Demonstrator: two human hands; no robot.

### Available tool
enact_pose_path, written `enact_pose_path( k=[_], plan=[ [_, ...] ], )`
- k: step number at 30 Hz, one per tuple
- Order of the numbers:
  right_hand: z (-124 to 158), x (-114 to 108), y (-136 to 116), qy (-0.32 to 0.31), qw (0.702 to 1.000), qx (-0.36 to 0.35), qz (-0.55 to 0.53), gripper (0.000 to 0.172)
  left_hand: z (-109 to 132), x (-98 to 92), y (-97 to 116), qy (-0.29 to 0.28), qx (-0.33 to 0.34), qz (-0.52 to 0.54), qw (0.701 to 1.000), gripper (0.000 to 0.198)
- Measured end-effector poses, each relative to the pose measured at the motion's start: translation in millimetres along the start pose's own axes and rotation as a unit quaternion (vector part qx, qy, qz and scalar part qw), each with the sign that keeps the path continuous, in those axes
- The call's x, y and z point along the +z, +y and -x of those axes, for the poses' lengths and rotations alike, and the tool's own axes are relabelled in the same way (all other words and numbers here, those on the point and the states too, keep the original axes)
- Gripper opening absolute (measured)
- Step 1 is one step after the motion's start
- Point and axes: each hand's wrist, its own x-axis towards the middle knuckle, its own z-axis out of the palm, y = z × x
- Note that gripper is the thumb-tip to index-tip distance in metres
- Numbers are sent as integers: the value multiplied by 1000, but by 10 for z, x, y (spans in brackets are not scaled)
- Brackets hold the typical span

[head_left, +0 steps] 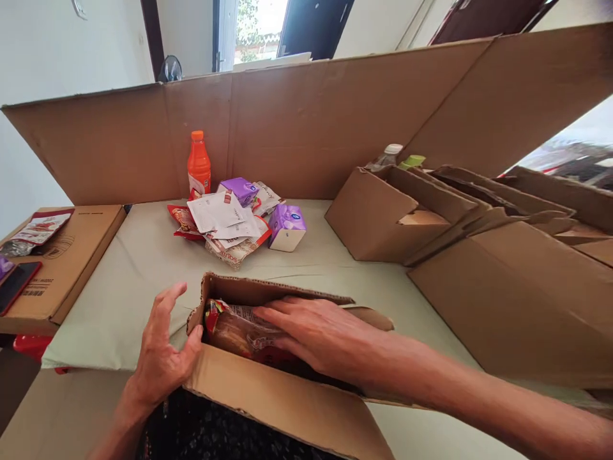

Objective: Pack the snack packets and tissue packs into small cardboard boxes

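An open cardboard box (278,377) lies in front of me at the table's near edge. Inside its left end is a clear-wrapped brown food package (230,335) with red and yellow printing. My right hand (311,329) reaches into the box from the right, fingers stretched over the package; the fingertips touch the wrapping, and the palm covers part of the contents. At the box's left end, my left hand (165,348) has its thumb against the corner and its other fingers spread apart, holding nothing.
Behind the box is a pile of packets (220,214), purple cartons (288,223) and an orange bottle (198,165). Several divided cardboard boxes (517,300) stand right. A flat carton (71,268) at left bears a phone (16,284). A cardboard wall (287,128) borders the back.
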Motion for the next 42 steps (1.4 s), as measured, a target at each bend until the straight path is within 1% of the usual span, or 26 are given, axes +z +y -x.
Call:
enact_pose_path(
  k=[1, 2, 4, 5, 6, 7, 10, 12, 13, 14, 16, 18, 20, 23, 25, 28, 30, 32, 34, 36, 39, 42],
  plan=[
    [12, -10, 0, -2, 1000, 1, 9, 30, 2, -5, 1, -8, -11, 15, 1000, 59],
    [22, -19, 0, -20, 1000, 4, 15, 30, -3, -8, 4, -20, -12, 29, 999, 52],
    [43, -43, 5, -65, 998, 2, 1, 32, -33, -13, 20, -43, 10, 51, 998, 38],
    [55, -58, 16, -79, 997, -4, -16, 31, -54, -14, 30, -50, 27, 59, 997, 33],
    [69, -75, 34, -78, 996, -10, -35, 31, -75, -14, 40, -49, 42, 64, 996, 31],
    [84, -93, 61, -63, 997, -13, -53, 35, -94, -13, 49, -45, 52, 68, 995, 32],
    [119, -145, 183, 19, 993, 19, -117, 62, -132, -8, 62, -43, 68, 75, 994, 35],
    [119, -182, 272, 53, 983, 53, -169, 65, -152, -2, 58, -55, 84, 86, 991, 35],
    [115, -205, 313, 54, 978, 60, -193, 64, -165, 1, 52, -66, 93, 92, 989, 35],
    [115, -232, 352, 44, 974, 54, -213, 63, -180, 1, 46, -83, 102, 96, 987, 34],
    [149, -293, 428, 11, 971, 17, -236, 59, -215, -14, 28, -128, 110, 104, 980, 30],
    [265, -352, 511, -2, 971, -10, -241, 54, -246, -60, -2, -184, 100, 120, 970, 31],
    [467, -390, 601, 20, 972, -2, -233, 49, -257, -139, -51, -233, 73, 138, 960, 35],
    [818, -394, 720, 70, 972, 30, -222, 40, -241, -282, -150, -297, 26, 154, 942, 44],
    [978, -363, 764, 78, 970, 35, -229, 40, -230, -352, -203, -324, 20, 182, 928, 47],
    [1022, -278, 774, 62, 969, 26, -237, 43, -248, -381, -205, -335, 39, 194, 921, 46],
    [971, -217, 768, 64, 972, 22, -226, 46, -269, -359, -156, -340, 55, 157, 926, 47],
    [923, -176, 755, 79, 972, 18, -218, 48, -277, -322, -94, -347, 72, 121, 927, 55],
    [910, -170, 725, 89, 970, 8, -226, 48, -267, -280, -45, -346, 83, 104, 929, 61],
    [916, -200, 682, 92, 965, 4, -244, 48, -245, -240, -21, -332, 91, 105, 933, 63],
    [879, -272, 635, 91, 958, -2, -273, 50, -225, -182, -19, -313, 105, 111, 937, 55],
    [732, -261, 647, 72, 954, -34, -288, 53, -242, -133, -5, -301, 106, 106, 942, 48]
  ],
)
